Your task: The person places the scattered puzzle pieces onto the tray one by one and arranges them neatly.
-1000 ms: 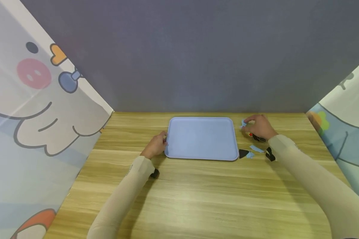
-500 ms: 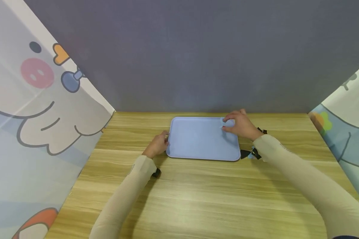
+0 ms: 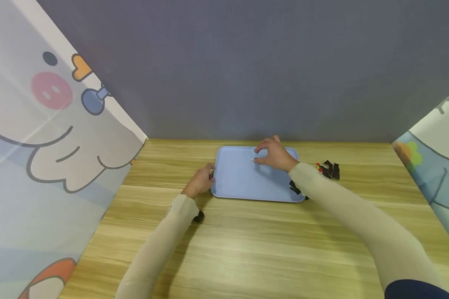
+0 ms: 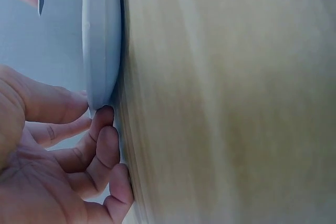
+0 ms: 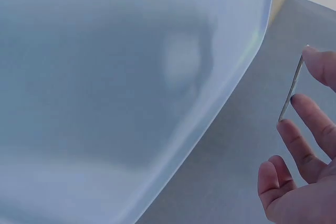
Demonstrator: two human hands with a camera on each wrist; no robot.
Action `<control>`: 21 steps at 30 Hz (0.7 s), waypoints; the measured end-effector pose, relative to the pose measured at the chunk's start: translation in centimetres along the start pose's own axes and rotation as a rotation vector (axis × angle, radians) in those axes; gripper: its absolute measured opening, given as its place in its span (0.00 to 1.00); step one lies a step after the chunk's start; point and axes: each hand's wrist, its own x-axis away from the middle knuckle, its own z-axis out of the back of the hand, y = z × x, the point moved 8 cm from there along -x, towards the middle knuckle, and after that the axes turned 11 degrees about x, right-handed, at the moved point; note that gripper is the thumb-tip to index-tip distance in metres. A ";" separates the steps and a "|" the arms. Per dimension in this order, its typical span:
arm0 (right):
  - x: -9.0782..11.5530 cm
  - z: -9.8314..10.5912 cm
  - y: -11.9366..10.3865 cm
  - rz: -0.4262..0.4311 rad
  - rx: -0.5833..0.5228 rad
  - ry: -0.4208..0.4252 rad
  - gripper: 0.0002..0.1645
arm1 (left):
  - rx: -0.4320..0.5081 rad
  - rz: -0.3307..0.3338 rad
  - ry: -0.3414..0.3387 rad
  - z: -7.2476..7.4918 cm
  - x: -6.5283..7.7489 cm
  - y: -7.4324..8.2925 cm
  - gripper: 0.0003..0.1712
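Note:
A light blue tray (image 3: pixel 239 178) with a raised rim lies on the wooden table. My left hand (image 3: pixel 200 182) grips its left edge; the left wrist view has the thumb at the inside of the rim (image 4: pixel 102 40) and curled fingers (image 4: pixel 108 145) against the outside. Over the tray's far middle, my right hand (image 3: pixel 276 154) pinches a thin, flat light blue piece (image 3: pixel 254 154), like a puzzle piece with a bit of red at its lower end. The right wrist view shows that piece (image 5: pixel 291 90) edge-on between thumb and fingertips.
Several black pieces (image 3: pixel 336 171), one with red and yellow (image 3: pixel 319 167), lie right of the tray. My right sleeve (image 3: pixel 344 211) hides other pieces by the near right corner. A grey wall (image 3: pixel 247 74) stands behind the table (image 3: pixel 254 249), with printed cloths (image 3: pixel 78 145) at both sides.
My right hand has lifted the light blue piece from the table right of the tray and carried it left over the tray. My left hand keeps its place at the left edge.

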 end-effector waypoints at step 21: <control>-2.7 -4.9 -0.9 -0.062 -0.055 -0.046 0.20 | 0.009 0.012 -0.010 -0.1 0.1 0.1 0.24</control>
